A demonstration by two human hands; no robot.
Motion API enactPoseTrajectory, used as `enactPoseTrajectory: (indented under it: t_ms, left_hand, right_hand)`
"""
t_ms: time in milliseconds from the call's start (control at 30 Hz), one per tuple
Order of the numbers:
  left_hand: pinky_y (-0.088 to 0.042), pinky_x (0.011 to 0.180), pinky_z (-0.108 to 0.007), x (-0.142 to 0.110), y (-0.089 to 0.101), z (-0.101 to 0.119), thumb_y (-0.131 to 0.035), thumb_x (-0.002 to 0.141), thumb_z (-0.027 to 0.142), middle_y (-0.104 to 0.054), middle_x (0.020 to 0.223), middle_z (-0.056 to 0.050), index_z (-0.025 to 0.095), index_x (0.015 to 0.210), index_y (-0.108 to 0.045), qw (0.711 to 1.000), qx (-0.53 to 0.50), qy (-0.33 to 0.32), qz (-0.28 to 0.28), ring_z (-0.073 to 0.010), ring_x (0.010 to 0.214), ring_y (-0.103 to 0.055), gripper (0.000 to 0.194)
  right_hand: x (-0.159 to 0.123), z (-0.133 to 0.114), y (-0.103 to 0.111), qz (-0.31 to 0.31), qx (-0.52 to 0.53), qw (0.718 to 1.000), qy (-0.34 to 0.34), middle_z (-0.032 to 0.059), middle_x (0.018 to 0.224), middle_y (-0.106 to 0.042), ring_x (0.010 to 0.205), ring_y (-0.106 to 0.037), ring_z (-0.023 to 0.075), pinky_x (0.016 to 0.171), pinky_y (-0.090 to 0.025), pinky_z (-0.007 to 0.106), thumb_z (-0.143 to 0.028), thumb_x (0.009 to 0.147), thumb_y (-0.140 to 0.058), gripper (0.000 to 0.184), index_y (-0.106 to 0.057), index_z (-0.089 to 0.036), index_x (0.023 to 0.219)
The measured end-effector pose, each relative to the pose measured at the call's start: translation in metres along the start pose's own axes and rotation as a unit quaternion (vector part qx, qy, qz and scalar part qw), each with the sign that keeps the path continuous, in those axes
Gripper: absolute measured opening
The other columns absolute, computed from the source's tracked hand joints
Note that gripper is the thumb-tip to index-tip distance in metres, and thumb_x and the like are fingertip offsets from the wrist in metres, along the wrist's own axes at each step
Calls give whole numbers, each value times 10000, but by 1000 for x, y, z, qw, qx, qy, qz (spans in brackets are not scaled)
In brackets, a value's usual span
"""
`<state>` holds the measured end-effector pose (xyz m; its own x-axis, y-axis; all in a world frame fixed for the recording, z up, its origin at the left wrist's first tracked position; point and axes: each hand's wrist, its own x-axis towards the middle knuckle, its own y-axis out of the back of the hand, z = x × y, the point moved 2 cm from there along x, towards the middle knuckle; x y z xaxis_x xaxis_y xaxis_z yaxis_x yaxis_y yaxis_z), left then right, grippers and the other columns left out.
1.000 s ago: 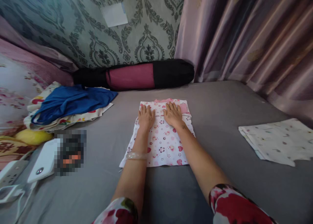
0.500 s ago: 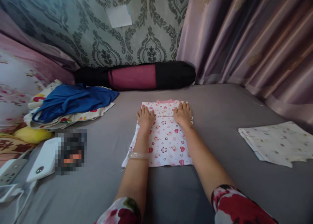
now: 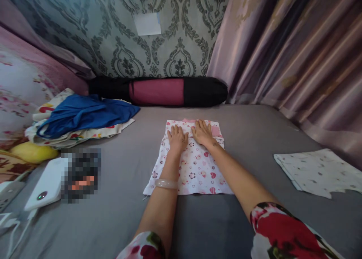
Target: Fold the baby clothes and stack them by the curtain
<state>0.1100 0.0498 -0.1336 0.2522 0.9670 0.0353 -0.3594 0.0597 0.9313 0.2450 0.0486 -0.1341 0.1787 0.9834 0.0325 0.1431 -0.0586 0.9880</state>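
A white garment (image 3: 192, 176) printed with pink hearts and flowers lies spread on the grey bed sheet, its far part folded over into a band. A strip of pink shows at its far edge, and a pink patch (image 3: 215, 131) at the band's right end. On the band's left half, my left hand (image 3: 177, 137) lies flat with fingers spread. Close beside it, my right hand (image 3: 202, 131) presses flat on the band, fingers stretched away from me. The cloth beneath both palms is hidden.
A folded pale cloth (image 3: 316, 172) lies to the right. On the left are a blue cloth (image 3: 90, 111) on a patterned pile, a white power bank (image 3: 46, 183) with a cable, and a blurred-out object (image 3: 82, 176). A black and maroon roll (image 3: 157, 91) lies along the wall.
Both hands have slid inward along the folded band and now sit closer together. The pink patch at the right end has come into view. The camera view has shifted slightly.
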Motion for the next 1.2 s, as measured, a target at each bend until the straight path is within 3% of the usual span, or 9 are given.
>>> enactPoseTrajectory:
  t_ms: [300,467,533,633,800,967,1200]
  left_hand:
    - [-110,1181,-487,2,0,-10,-333,935,439,-228,1566,-188,62,1457,-327,999,-15,31,1,-311,1465,-136,643]
    - [-129,1180,-495,3,3,-10,-376,930,350,-286,1545,-186,56,1407,-394,998,-58,33,18,-311,1454,-184,561]
    - [-205,1168,-459,6,7,-11,-363,925,264,-414,1476,-182,65,1343,-466,993,-104,39,50,-285,1415,-296,474]
    - [-366,1087,-372,11,18,-19,-300,914,165,-587,1312,-147,114,1280,-516,967,-206,74,128,-222,1270,-502,428]
    - [-440,1015,-336,13,34,-44,-280,884,128,-631,1248,-122,139,1217,-539,908,-301,186,226,-204,1193,-567,422]
    - [-447,1009,-335,13,38,-58,-270,849,100,-640,1220,-123,138,1181,-540,886,-310,236,251,-189,1168,-584,429]
    - [-473,982,-353,17,32,-59,-279,846,108,-661,1171,-126,143,1159,-556,885,-311,234,254,-200,1135,-605,419]
  right_hand:
    - [9,-1,-11,5,1,1000,-20,126,1577,-216,1452,-132,253,1157,-115,500,-425,975,-178,632,-274,-76,1493]
    - [9,-4,-6,0,4,1000,-25,144,1567,-239,1440,-171,282,1142,-149,526,-393,972,-223,605,-307,-69,1476]
    - [8,-13,-3,23,-2,1000,-3,158,1561,-248,1434,-194,286,1141,-133,536,-345,972,-235,574,-320,-70,1469]
    - [5,-38,0,34,-3,995,93,138,1565,-249,1444,-184,254,1160,-90,502,-302,976,-221,555,-312,-82,1478]
    - [9,-86,-8,-29,11,975,222,97,1576,-228,1457,-150,225,1167,-90,498,-334,988,-194,569,-277,-94,1496]
    - [22,-108,-15,-29,21,977,211,124,1557,-275,1440,-202,245,1155,-132,497,-339,990,-202,563,-308,-82,1479]
    - [17,-117,-9,5,14,981,191,161,1519,-345,1405,-266,263,1134,-194,458,-302,982,-259,532,-360,-51,1441]
